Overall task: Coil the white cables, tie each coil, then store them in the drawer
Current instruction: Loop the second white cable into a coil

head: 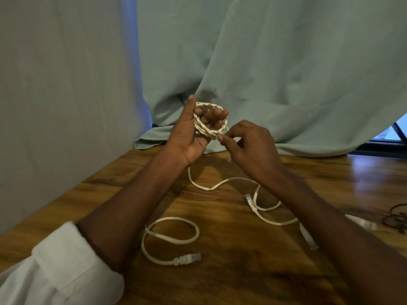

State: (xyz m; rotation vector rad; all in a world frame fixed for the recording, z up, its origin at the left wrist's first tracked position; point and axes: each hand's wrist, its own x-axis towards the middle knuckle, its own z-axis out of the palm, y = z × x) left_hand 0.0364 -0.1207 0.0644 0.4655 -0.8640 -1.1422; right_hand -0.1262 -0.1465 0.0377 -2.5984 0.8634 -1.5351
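Above the wooden table (136, 179), our left hand (189, 133) grips the twisted white coil (210, 119); our right hand (248, 146) pinches its lower edge. Loose white cables (171, 236) lie on the table beneath.

Loose white flat network cables (222, 183) sprawl across the middle of the brown wooden tabletop (220, 278); bare wood lies open near the front edge, while pale green draped cloth (275, 73) blocks the rear.

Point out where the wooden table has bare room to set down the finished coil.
Bare wood lies along the wall-side edge of the table outside the left hand, and far right below the curtain. Loose white cables crowd the centre; dark ties sit at the right edge.
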